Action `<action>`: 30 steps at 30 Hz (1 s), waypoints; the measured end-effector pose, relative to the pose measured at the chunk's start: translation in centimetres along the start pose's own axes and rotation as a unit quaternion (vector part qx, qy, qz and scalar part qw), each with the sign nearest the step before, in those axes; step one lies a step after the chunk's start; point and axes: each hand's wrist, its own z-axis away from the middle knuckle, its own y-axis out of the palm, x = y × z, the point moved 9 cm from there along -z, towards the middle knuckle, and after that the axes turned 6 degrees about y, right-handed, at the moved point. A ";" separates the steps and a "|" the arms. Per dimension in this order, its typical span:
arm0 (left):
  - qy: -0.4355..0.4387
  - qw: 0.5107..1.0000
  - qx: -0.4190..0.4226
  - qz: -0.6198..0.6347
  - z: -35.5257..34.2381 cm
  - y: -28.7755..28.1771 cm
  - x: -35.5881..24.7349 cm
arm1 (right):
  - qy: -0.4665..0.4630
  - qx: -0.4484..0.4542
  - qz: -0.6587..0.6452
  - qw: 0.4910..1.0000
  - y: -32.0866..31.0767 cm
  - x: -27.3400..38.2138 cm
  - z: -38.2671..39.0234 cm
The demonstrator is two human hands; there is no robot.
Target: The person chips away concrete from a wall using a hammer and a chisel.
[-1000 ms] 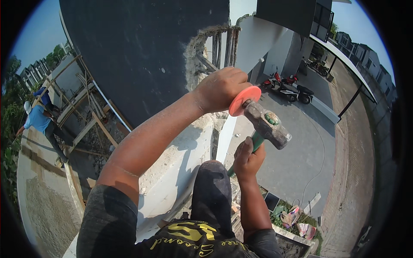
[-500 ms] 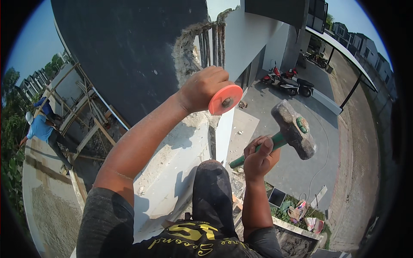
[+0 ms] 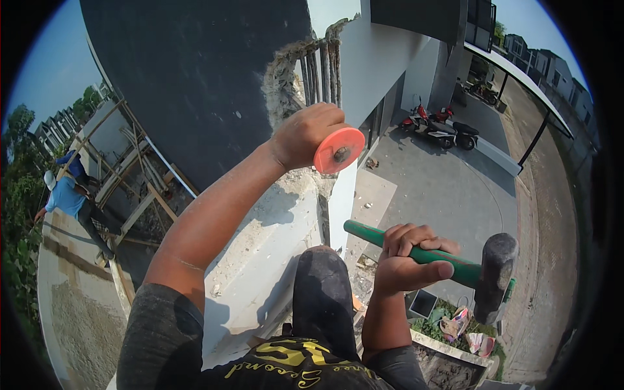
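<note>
My left hand (image 3: 307, 135) is closed around a chisel with a round orange hand guard (image 3: 328, 159); the chisel's dull metal end shows in the middle of the guard, and its tip is hidden behind my fist. It is held against the broken column, where exposed steel bars (image 3: 330, 75) run through rough, chipped concrete (image 3: 278, 84). Lower and to the right, my right hand (image 3: 411, 260) grips a club hammer by its green handle (image 3: 365, 232). The heavy grey hammer head (image 3: 497, 276) points out to the right, apart from the chisel.
A dark wall (image 3: 188, 71) rises at the left. My knee (image 3: 320, 270) is beside a white ledge (image 3: 244, 260) with rubble. Far below lie a paved yard (image 3: 442, 188) and parked motorbikes (image 3: 439, 130). Two people, one in a blue shirt (image 3: 68, 195), stand by wooden scaffolding (image 3: 140, 214).
My right hand has swung the hammer down and to the right, its head turning away from the chisel. The left hand and chisel have stayed nearly in place.
</note>
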 end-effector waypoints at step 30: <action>-0.047 0.993 -0.090 0.062 0.9 -2.2 2.0 | -0.095 0.156 0.336 0.924 1.8 -7.8 3.0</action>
